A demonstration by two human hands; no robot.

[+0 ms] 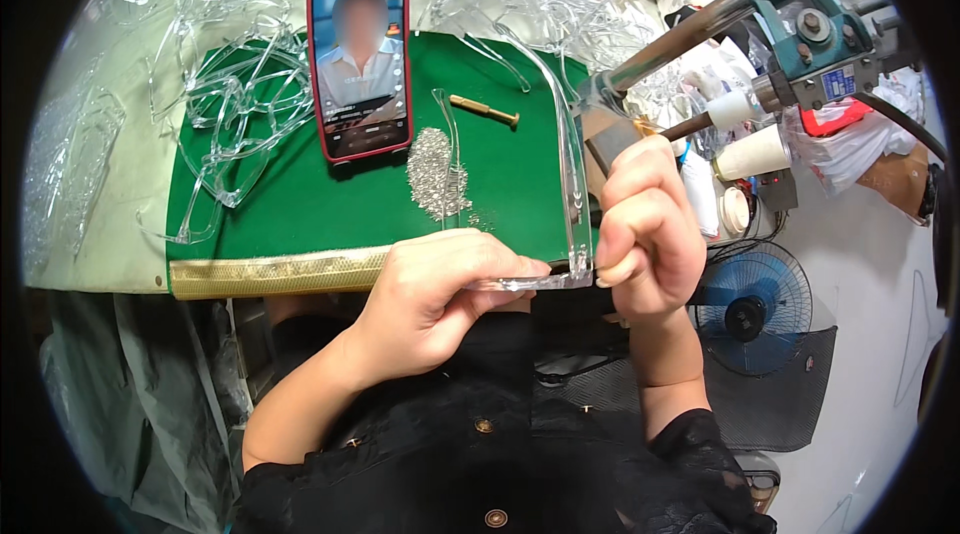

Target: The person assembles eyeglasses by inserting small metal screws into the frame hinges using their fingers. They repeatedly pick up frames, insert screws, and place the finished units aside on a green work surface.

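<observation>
My left hand point(425, 294) is closed around a clear plastic eyeglass frame point(535, 284) just past the front edge of the green mat. One see-through temple point(574, 174) stretches away from the frame's right corner, and another see-through temple point(455, 159) reaches over the small metal screws point(428, 174). Beside that right corner, my right hand point(652, 229) is closed with its fingers curled and thumb and fingertips pressed together. Whatever it may pinch is too small or hidden. Behind the hands, a brass screwdriver point(485, 111) lies on the mat.
A phone in a red case point(361, 59) stands on the green mat point(270, 224). Piles of clear eyeglass frames point(255, 124) lie left and behind. A teal machine with a metal rod point(690, 34) juts in at right. Below it are a paper cup point(755, 154) and a fan point(755, 309).
</observation>
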